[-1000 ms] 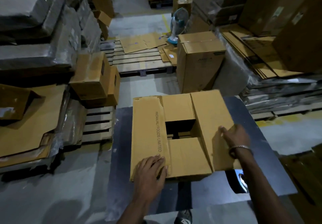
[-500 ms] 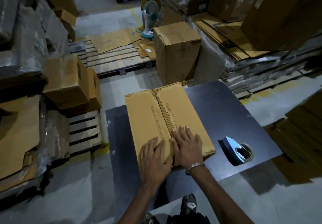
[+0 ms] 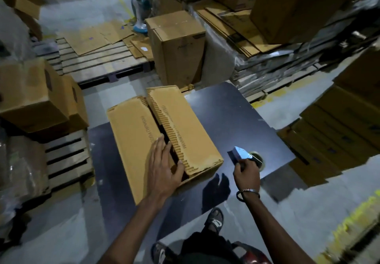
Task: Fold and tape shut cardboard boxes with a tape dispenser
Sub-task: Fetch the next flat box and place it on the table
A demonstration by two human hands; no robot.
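- Right hand (image 3: 246,174) left the brown cardboard box (image 3: 164,140), now grips blue tape dispenser (image 3: 242,156) on the dark tabletop (image 3: 236,120).
- Right top flap (image 3: 181,128) has sprung up; seam gapes.
- Left hand (image 3: 164,169) alone presses the flaps.

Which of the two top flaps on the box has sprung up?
The right flap is up, its corrugated edge above the seam; the left flap lies flatter under the left hand.
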